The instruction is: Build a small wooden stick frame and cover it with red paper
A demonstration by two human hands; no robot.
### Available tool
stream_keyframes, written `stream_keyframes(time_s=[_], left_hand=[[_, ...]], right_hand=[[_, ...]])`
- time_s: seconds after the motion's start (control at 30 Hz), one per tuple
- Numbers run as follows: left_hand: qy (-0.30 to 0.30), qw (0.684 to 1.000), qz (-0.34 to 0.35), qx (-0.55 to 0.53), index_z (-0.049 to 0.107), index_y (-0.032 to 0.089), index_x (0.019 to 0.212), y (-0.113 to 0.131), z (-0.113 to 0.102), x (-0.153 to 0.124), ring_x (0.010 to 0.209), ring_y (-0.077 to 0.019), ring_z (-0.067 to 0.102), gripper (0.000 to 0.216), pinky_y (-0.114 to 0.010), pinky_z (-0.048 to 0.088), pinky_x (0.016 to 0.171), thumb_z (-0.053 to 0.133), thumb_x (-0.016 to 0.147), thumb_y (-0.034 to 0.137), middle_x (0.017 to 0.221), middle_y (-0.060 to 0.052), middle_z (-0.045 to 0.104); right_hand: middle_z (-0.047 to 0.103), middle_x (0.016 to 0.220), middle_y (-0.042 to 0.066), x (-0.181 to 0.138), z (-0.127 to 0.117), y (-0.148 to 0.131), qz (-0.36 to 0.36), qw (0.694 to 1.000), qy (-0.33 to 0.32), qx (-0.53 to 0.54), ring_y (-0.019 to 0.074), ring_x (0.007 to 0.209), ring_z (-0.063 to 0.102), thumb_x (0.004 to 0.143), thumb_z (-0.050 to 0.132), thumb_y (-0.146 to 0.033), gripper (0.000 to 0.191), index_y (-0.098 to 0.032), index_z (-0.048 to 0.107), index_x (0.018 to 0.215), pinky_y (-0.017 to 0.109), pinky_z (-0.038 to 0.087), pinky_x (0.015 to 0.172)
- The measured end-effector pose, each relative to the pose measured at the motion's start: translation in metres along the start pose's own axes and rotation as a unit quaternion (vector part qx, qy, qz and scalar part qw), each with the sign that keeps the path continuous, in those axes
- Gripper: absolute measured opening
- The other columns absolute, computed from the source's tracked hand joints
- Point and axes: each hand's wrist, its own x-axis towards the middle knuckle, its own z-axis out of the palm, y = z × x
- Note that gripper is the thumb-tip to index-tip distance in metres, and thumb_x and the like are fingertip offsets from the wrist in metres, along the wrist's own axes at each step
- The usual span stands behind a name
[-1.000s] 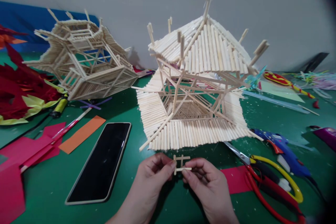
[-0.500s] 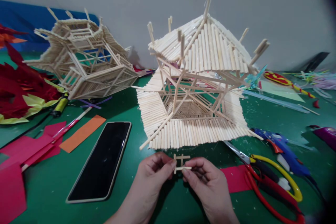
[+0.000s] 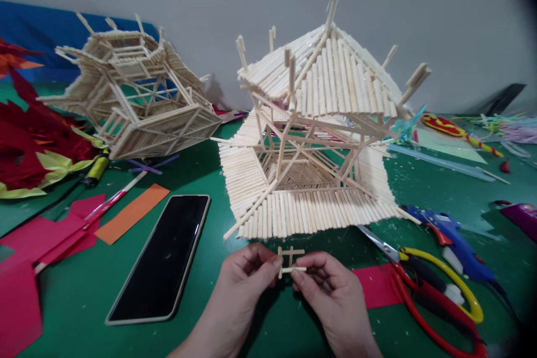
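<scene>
Between my fingertips, low in the middle of the view, is a small frame of short wooden sticks [image 3: 291,258]. My left hand [image 3: 247,282] pinches its left upright stick. Thumb and fingers of my right hand [image 3: 329,285] are closed on the right end of its lower stick. Just beyond my hands stands a pavilion model made of wooden sticks [image 3: 293,213], with a peaked roof above a wide lower skirt. Scissors [image 3: 436,291] with red and yellow handles lie right of my right hand, partly over a strip of red paper [image 3: 376,286].
A second stick model [image 3: 163,134] leans at the back left. A phone [image 3: 161,257] and an orange paper strip [image 3: 133,213] lie left of my hands. Red paper pieces [image 3: 25,291] fill the left edge. A blue glue gun [image 3: 455,240] lies at the right, with clear glue sticks [image 3: 440,161] behind it.
</scene>
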Motion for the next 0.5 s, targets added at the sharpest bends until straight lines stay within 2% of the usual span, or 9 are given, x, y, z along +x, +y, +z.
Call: stream_keyframes(time_s=[0.23,0.5], left_hand=[[-0.001,1.000,-0.002,0.000,0.053,0.015,0.055,0.0034,0.0012,-0.0019,0.051,-0.0084,0.037,0.015,-0.021,0.031,0.051,0.061,0.066,0.020,0.050,0.005,0.047],[-0.004,1.000,0.002,0.001,0.053,0.015,0.055,0.0005,0.0001,-0.0009,0.052,-0.0085,0.039,0.015,-0.020,0.031,0.052,0.061,0.067,0.019,0.050,0.005,0.047]], right_hand=[[0.063,0.059,-0.002,-0.0004,-0.0005,-0.0007,0.001,1.000,-0.002,0.003,0.0073,0.051,0.055,0.060,0.069,-0.021,0.010,-0.019,0.062,0.067,0.014,0.043,0.047],[0.063,0.060,-0.003,0.0015,-0.0050,0.0010,0.010,0.999,-0.033,-0.007,0.0069,0.053,0.055,0.063,0.067,-0.021,0.009,-0.019,0.062,0.069,0.013,0.043,0.049]])
